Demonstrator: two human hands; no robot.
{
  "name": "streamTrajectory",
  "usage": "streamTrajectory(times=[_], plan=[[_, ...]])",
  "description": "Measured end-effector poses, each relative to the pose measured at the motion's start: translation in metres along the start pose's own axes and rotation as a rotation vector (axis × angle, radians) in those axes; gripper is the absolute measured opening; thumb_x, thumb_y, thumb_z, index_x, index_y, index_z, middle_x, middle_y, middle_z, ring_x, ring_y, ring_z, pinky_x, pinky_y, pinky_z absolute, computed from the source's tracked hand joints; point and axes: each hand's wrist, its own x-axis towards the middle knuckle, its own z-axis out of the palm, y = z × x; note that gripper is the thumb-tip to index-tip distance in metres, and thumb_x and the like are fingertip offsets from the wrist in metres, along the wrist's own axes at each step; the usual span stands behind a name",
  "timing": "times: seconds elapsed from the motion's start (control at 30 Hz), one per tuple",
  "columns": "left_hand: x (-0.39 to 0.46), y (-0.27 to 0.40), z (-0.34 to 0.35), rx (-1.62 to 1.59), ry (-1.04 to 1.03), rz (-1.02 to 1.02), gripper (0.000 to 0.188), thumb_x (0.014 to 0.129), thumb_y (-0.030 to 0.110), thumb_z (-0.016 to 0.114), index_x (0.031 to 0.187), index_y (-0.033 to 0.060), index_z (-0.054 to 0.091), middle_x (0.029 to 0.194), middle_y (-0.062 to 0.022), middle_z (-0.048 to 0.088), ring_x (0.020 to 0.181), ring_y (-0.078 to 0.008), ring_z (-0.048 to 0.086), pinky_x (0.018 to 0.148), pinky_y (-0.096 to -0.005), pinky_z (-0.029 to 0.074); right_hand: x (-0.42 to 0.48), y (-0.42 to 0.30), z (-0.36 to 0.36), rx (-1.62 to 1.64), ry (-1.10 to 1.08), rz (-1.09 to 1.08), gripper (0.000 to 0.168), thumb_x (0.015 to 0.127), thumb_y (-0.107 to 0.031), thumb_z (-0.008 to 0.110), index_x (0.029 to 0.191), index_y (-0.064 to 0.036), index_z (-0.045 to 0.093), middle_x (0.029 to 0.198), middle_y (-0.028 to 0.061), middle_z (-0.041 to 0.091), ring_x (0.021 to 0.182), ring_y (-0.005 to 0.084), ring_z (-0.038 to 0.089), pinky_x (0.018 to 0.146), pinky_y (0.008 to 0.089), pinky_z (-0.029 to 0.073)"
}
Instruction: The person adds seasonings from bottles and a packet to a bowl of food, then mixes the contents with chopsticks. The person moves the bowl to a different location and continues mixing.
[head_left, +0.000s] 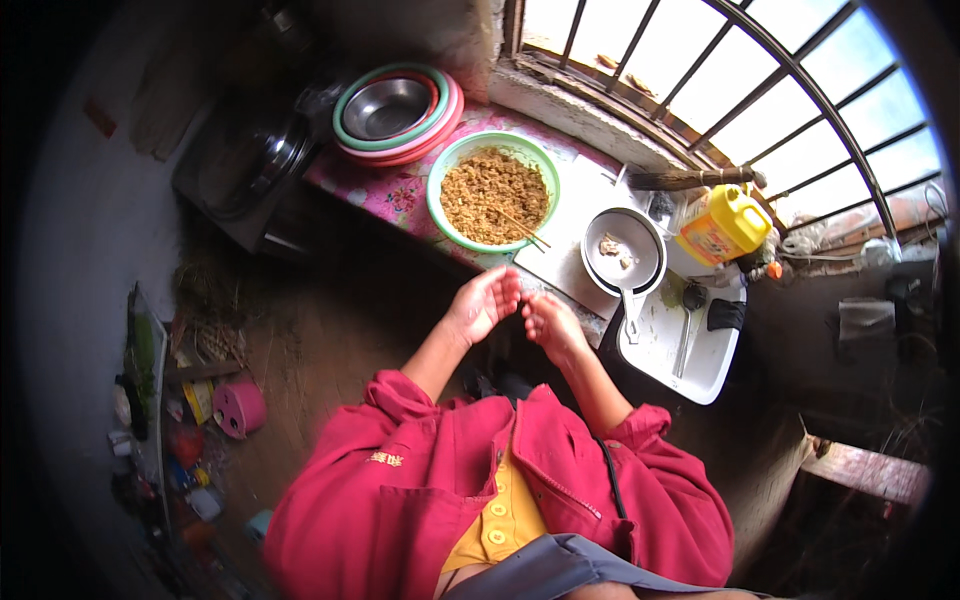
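Note:
Before me, my left hand (486, 304) is raised with its palm up and fingers loosely curled, holding nothing visible. Close to its fingertips is my right hand (551, 321), its fingers bent inward; whether something small lies in them cannot be told. Both are at the near edge of the counter, just below a green-rimmed bowl (553, 169) of brown, crumbly food mixture (491, 187). A pair of chopsticks (525, 228) rests in that mixture, their ends over the bowl's rim. To the bowl's right, a white strainer or ladle (637, 259) with a few pale pieces sits on a pan.
Stacked basins (427, 142) stand at the back left on a floral cloth (367, 184). On the right are a yellow jug (724, 225), a brush (675, 178) and a white sink (705, 382) holding a ladle (688, 322). A pink container (238, 409) is on the floor at left.

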Motion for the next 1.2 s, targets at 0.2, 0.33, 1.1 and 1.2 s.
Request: streamTrajectory(times=[0.2,0.33,1.1,1.2], plan=[[-0.007,-0.068,0.003,0.116,-0.006,-0.150,0.021,0.089,0.023,0.049,0.097,0.0065,0.059,0.079,-0.0025,0.062,0.069,-0.0106,0.059,0.062,-0.0240,0.049,-0.054,0.049,-0.047,0.092,0.152,0.080,0.015,0.089,-0.020,0.049,0.099,-0.010,0.054,0.073,-0.0009,0.054,0.056,0.0078,0.050,0.049,0.0210,0.041],[-0.006,-0.095,0.040,0.283,-0.106,-0.229,0.020,0.089,0.023,0.050,0.096,0.0063,0.058,0.080,-0.0024,0.060,0.068,-0.0094,0.057,0.061,-0.0224,0.048,-0.086,0.045,-0.085,0.151,0.230,-0.007,0.014,0.089,-0.020,0.050,0.097,-0.010,0.054,0.072,-0.0016,0.054,0.056,0.0075,0.050,0.049,0.0205,0.041],[0.344,-0.360,0.424,2.090,-0.488,0.888,0.050,0.075,0.026,0.065,0.116,0.0082,0.045,0.098,-0.0153,0.052,0.084,-0.0333,0.058,0.071,-0.0418,0.048,-0.026,-0.107,-0.579,0.849,0.395,-0.139,0.032,0.094,-0.033,0.039,0.098,-0.004,0.052,0.087,0.0124,0.055,0.079,0.0229,0.055,0.071,0.0346,0.050],[0.383,-0.373,0.440,2.251,-0.489,0.900,0.039,0.075,0.022,0.063,0.106,0.0048,0.047,0.095,-0.0162,0.053,0.081,-0.0345,0.058,0.068,-0.0424,0.048,-0.014,-0.114,-0.602,0.851,0.402,-0.117,0.033,0.094,-0.032,0.040,0.099,-0.002,0.052,0.090,0.0141,0.055,0.081,0.0245,0.056,0.073,0.0356,0.049]])
